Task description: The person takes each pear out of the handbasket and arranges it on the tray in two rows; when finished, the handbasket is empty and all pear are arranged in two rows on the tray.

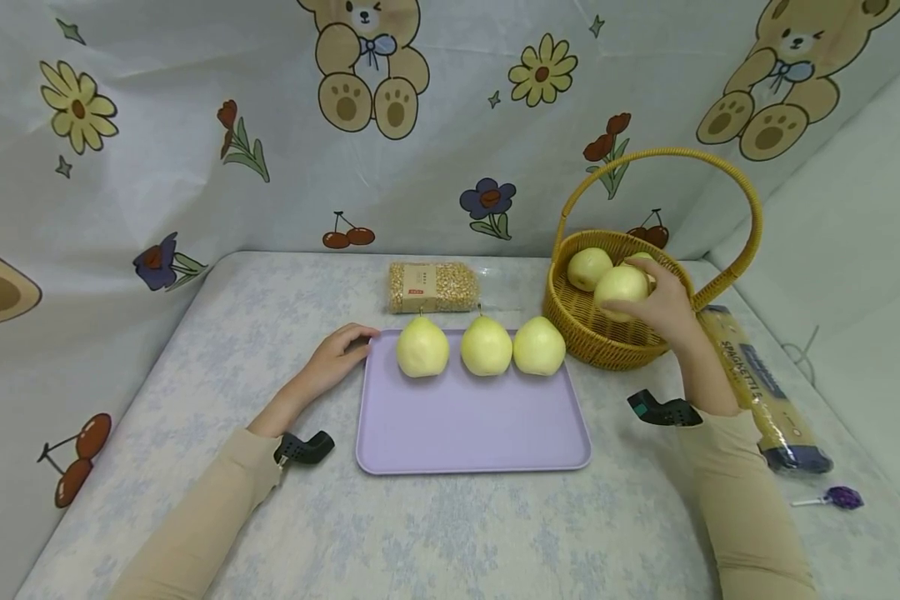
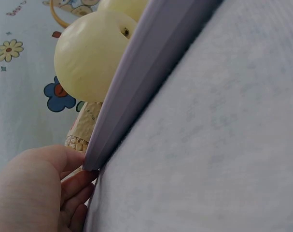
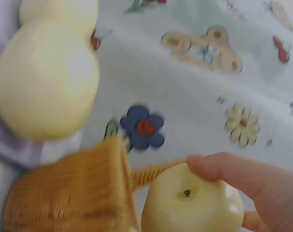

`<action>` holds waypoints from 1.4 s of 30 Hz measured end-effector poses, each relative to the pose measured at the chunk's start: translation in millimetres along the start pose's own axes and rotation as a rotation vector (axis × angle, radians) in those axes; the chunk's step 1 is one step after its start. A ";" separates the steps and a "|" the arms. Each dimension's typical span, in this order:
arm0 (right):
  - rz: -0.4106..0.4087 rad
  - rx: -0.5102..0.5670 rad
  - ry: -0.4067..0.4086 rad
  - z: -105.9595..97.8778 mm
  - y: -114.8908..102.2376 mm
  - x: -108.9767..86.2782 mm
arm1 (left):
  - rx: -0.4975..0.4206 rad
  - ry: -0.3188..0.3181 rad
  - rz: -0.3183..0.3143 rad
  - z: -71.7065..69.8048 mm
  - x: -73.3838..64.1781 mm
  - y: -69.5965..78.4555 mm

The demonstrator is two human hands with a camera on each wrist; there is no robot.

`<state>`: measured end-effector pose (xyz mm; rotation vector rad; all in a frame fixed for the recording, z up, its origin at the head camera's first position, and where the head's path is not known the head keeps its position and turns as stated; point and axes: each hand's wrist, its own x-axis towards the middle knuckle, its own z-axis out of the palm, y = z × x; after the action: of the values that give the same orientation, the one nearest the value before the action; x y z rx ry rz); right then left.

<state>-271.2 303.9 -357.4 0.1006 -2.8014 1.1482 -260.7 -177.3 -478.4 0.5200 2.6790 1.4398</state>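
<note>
My right hand (image 1: 663, 304) grips a pale yellow pear (image 1: 621, 287) at the basket's opening. In the right wrist view the thumb lies on top of this pear (image 3: 192, 203). Other pears (image 1: 589, 268) sit inside the woven basket (image 1: 607, 354), one partly hidden behind the held pear. My left hand (image 1: 333, 358) pinches the far left corner of a lilac tray (image 1: 472, 429), thumb on the rim in the left wrist view. Along the tray's far side stand a left pear (image 1: 422, 348), a middle pear (image 1: 486, 347) and a right pear (image 1: 539, 347), the last two touching or nearly so.
A clear bag of corn kernels (image 1: 453, 287) lies behind the tray. The basket's tall handle (image 1: 750, 217) arches over it. Right of the basket lie a spaghetti packet (image 1: 765, 392) and a purple lollipop (image 1: 843, 497). A patterned cloth (image 1: 270, 183) hangs behind the table.
</note>
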 end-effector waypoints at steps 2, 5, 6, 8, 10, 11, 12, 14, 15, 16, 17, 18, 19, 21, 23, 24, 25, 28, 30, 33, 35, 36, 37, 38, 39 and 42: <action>0.010 0.038 0.001 2.0 -17.8 -7.2 | -0.001 0.000 -0.002 -0.7 0.1 -0.1; 0.011 0.095 -0.009 8.1 -42.4 -18.5 | 0.004 0.000 -0.001 -1.1 0.0 -0.8; 0.005 0.104 -0.012 11.2 -49.5 -22.4 | 0.004 0.001 -0.002 -1.2 0.0 -0.8; -0.014 0.126 -0.021 19.5 -62.9 -30.2 | 0.007 0.002 0.004 -1.2 -0.1 -0.9; -0.056 0.146 -0.036 30.0 -74.4 -37.7 | 0.008 0.002 0.012 -1.1 -0.1 -1.2; -0.082 0.154 -0.049 36.0 -79.4 -41.2 | 0.009 0.002 0.018 -1.1 0.1 -1.2; -0.104 0.158 -0.062 42.1 -84.2 -44.7 | 0.009 0.001 0.017 -1.2 0.3 -1.3; -0.155 0.189 -0.098 55.2 -91.7 -51.2 | 0.006 0.000 0.012 -1.1 0.7 -2.0; -0.176 0.197 -0.115 61.8 -95.0 -54.6 | 0.005 -0.001 0.012 -1.1 1.1 -2.3; -0.196 0.210 -0.131 68.6 -97.9 -57.9 | 0.004 -0.003 0.013 -1.2 1.5 -2.3; -0.216 0.220 -0.148 75.2 -100.6 -61.4 | 0.002 -0.004 0.016 -1.3 1.6 -2.1; -0.238 0.221 -0.160 82.1 -102.8 -64.8 | 0.001 -0.004 0.015 -1.3 1.9 -1.7; -0.260 0.233 -0.174 89.2 -104.5 -68.0 | 0.002 -0.004 0.020 -1.6 1.7 -1.4; -0.287 0.235 -0.201 102.2 -108.1 -74.9 | 0.004 -0.003 0.024 -2.2 1.3 -0.4; -0.311 0.234 -0.229 114.0 -111.1 -81.7 | 0.007 -0.002 0.025 -2.5 0.6 -0.1; -0.323 0.235 -0.241 119.6 -112.1 -84.7 | 0.008 -0.001 0.023 -2.6 0.6 -0.2; -0.332 0.239 -0.253 124.8 -113.1 -87.8 | 0.010 -0.001 0.024 -2.6 0.4 -0.4; -0.375 0.226 -0.269 138.6 -114.5 -96.2 | 0.002 0.001 0.032 -1.3 1.6 -1.7; -0.398 0.227 -0.286 147.0 -114.5 -101.1 | 0.002 0.003 0.037 -0.5 2.5 -2.0; -0.412 0.217 -0.327 157.8 -115.1 -108.3 | 0.002 0.002 0.034 0.3 3.1 -2.4; -0.408 0.215 -0.369 163.9 -116.5 -112.6 | 0.005 0.002 0.028 0.3 2.9 -2.3; -0.409 0.209 -0.386 166.9 -116.9 -114.2 | 0.006 0.003 0.025 0.2 2.8 -2.2; -0.409 0.206 -0.403 169.3 -117.8 -115.9 | 0.005 0.004 0.023 0.0 2.6 -2.1; -0.406 0.203 -0.419 171.6 -118.6 -117.1 | 0.005 0.005 0.022 -0.2 2.4 -2.0; -0.404 0.200 -0.433 173.5 -119.4 -118.2 | 0.004 0.006 0.022 -0.5 2.3 -1.9; -0.413 0.189 -0.447 178.6 -120.9 -119.6 | 0.002 0.005 0.027 -1.2 2.2 -1.7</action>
<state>-154.0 94.6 -415.1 1.0153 -2.7984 1.4083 -263.4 -178.4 -478.9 0.5559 2.6882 1.4469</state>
